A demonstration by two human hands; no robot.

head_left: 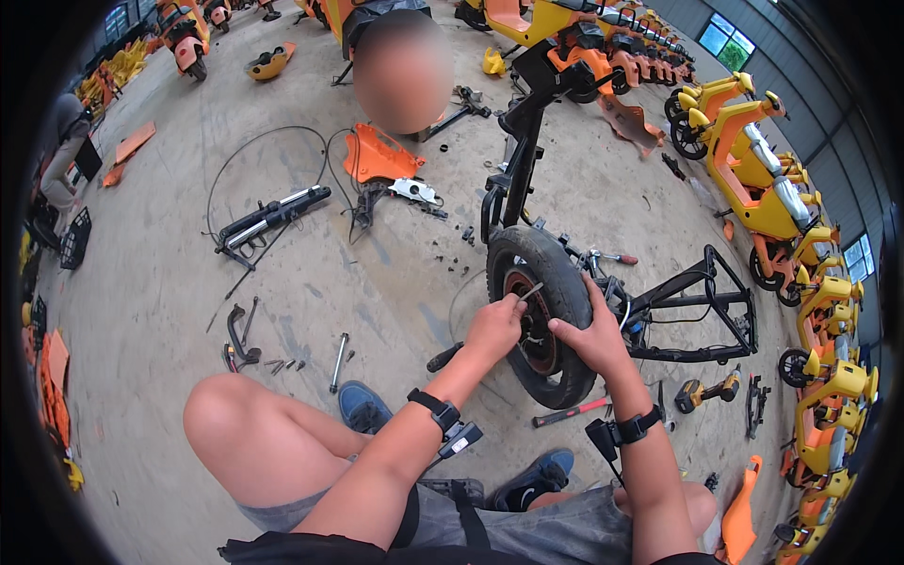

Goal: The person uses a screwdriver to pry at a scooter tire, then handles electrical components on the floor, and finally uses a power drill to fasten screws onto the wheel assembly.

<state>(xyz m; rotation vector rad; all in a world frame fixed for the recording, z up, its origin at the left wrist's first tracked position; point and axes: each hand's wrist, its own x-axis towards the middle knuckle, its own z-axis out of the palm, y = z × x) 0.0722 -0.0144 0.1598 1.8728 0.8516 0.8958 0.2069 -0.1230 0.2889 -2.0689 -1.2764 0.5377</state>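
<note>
A scooter wheel (563, 282) with a black tyre and reddish hub stands in front of me, next to a bare black scooter frame (692, 301). At the hub, my left hand (496, 331) pinches a thin metal rod (532, 291); its exact kind is too small to tell. My right hand (593, 331) grips the tyre's right side, the thumb lying over the near face and the fingers reaching behind the rubber, partly hidden.
Beside the wheel lie a red-handled hammer (571, 412) and a yellow cordless drill (708, 388). A black-and-silver fork (271, 221), an orange panel (379, 155) and a long bolt (340, 362) lie leftward. Yellow scooters (749, 169) line the right side.
</note>
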